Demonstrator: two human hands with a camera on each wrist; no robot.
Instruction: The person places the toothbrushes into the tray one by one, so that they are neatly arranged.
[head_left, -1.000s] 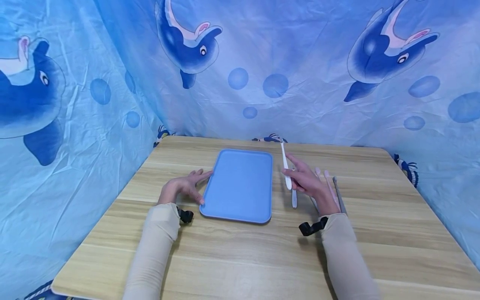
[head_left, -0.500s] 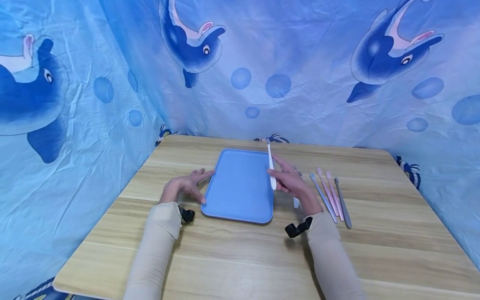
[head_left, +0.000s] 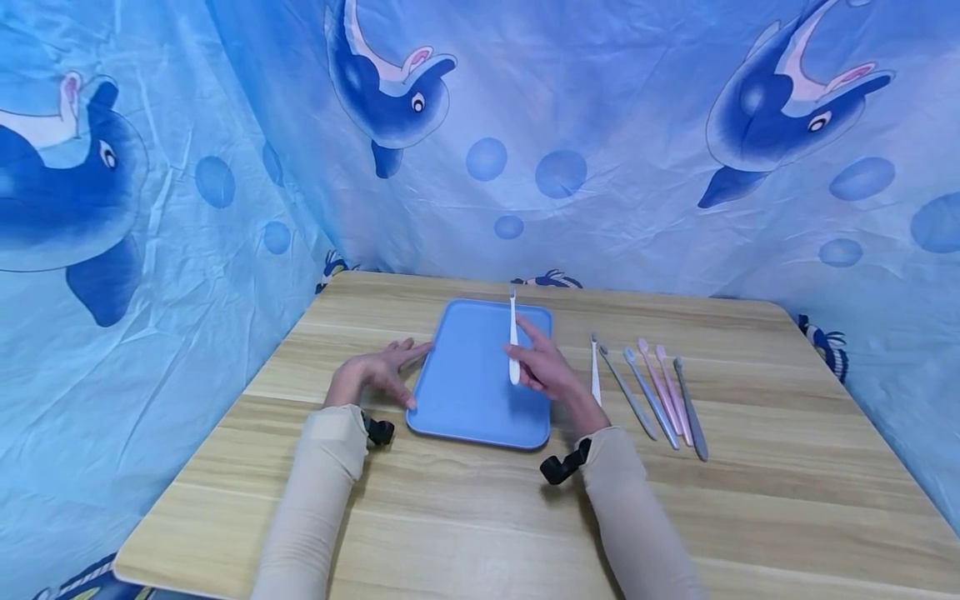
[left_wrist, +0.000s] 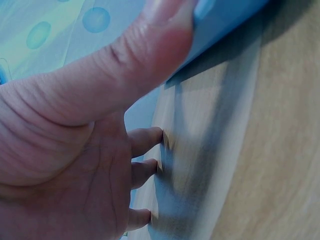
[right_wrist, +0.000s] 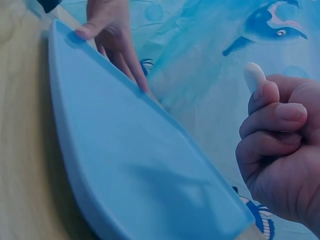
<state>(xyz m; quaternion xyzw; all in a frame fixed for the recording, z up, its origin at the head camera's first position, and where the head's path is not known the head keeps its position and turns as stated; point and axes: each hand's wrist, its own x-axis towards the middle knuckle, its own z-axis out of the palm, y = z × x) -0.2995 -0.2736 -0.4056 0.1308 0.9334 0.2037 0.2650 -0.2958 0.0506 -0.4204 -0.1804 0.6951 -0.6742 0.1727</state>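
A white toothbrush (head_left: 513,337) is pinched by my right hand (head_left: 546,365), bristle end pointing away, over the right half of a blue tray (head_left: 465,400). In the right wrist view only the rounded white handle end of the toothbrush (right_wrist: 254,75) shows above the curled fingers. The tray bears nothing but the hand's shadow. My left hand (head_left: 375,372) is spread at the tray's left side, thumb at the near left corner and forefinger at the left rim. The left wrist view shows the thumb (left_wrist: 150,50) against the tray's edge, other fingertips on the table.
Right of the tray, several toothbrushes lie side by side on the wooden table (head_left: 465,517): a white one (head_left: 596,375), blue (head_left: 651,398), pink (head_left: 666,392) and dark grey (head_left: 691,410) among them. A blue dolphin-print curtain (head_left: 525,100) hangs behind and at the sides.
My right hand has carried the white toothbrush leftward, from beside the row of toothbrushes to over the tray, uncovering the row. The left hand stays at the tray's left edge.
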